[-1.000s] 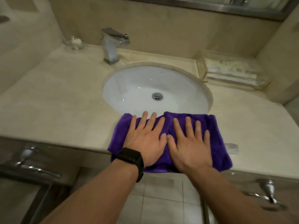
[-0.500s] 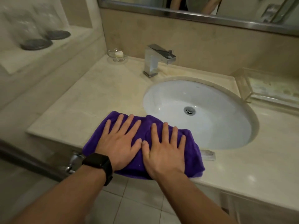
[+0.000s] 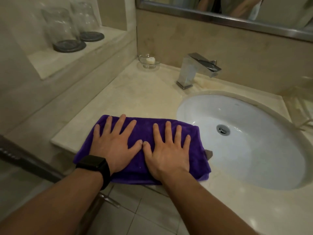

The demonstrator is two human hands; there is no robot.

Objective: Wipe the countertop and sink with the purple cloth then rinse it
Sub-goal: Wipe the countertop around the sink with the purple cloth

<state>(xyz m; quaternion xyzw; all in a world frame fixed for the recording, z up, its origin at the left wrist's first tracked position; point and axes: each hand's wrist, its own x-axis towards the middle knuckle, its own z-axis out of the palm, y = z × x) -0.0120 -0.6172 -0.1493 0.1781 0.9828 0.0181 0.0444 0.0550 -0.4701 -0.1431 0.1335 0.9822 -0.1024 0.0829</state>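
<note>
The purple cloth (image 3: 144, 129) lies folded flat on the beige countertop (image 3: 135, 99), near its front edge and just left of the white sink (image 3: 254, 150). Its right end reaches the sink's rim. My left hand (image 3: 115, 145), with a black watch on the wrist, presses flat on the left half of the cloth with fingers spread. Beside it, my right hand (image 3: 169, 150) presses flat on the right half, also spread, thumbs nearly touching. Neither hand curls around the cloth.
A chrome faucet (image 3: 191, 70) stands behind the sink. A glass soap dish (image 3: 149, 62) sits in the back left corner. Two upturned glasses (image 3: 62, 29) rest on a side shelf. A small grey object (image 3: 209, 153) lies at the sink rim by the cloth.
Both hands have slid the cloth leftward along the counter's front, from in front of the sink to the counter left of it. The hands stay flat on it.
</note>
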